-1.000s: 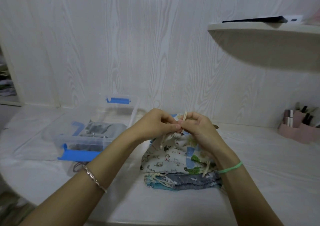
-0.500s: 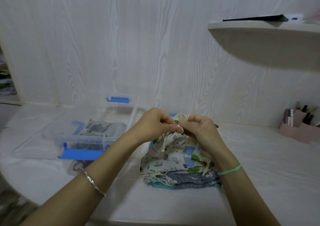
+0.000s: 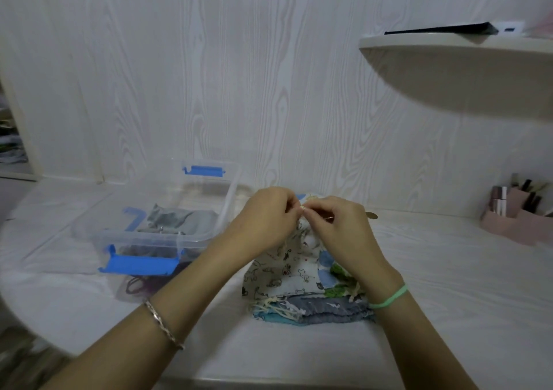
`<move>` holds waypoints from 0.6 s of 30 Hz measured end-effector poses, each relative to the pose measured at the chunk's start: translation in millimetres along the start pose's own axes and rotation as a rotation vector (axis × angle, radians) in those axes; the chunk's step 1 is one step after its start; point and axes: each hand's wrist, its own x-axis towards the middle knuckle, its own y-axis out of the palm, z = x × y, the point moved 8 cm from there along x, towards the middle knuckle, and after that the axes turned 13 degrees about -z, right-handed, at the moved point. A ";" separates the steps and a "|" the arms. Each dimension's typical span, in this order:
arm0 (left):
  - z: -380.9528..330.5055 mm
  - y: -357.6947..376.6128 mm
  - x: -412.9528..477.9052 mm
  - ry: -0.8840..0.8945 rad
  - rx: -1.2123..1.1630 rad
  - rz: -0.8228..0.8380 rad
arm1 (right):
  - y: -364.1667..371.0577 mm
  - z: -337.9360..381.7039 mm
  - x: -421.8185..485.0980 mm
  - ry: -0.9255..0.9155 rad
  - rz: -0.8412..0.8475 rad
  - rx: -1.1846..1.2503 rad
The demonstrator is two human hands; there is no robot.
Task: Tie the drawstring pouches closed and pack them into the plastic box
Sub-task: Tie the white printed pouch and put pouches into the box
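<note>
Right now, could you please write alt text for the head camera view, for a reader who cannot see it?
A person's left hand and right hand pinch the drawstring of a cat-print pouch, which sits on a stack of pouches on a white table. To their left, an open clear plastic box with blue latches holds grey fabric.

Head view, forward and down.

A white cat-print pouch (image 3: 281,273) sits just below frame centre, its gathered mouth raised, with the cream drawstring (image 3: 302,208) at the top. It rests on a stack of blue-grey and teal pouches (image 3: 323,311). Left of centre, the open clear plastic box (image 3: 167,240) with blue latches holds a grey pouch (image 3: 176,220).
</note>
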 end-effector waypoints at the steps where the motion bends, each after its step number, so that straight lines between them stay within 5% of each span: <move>1: -2.1 -1.2 -0.1 0.023 0.026 -0.002 | 0.5 -1.5 0.8 0.022 0.030 -0.010; 5: -10.9 -3.7 -1.3 0.097 0.111 -0.005 | 8.8 -19.6 0.9 0.241 0.153 0.099; 13: -21.7 -9.6 -0.9 0.178 0.161 -0.036 | 45.7 -36.0 -27.0 0.962 0.329 1.174; 18: -15.8 -11.9 1.9 0.163 0.073 -0.072 | 46.5 -33.8 -24.4 0.923 0.227 1.222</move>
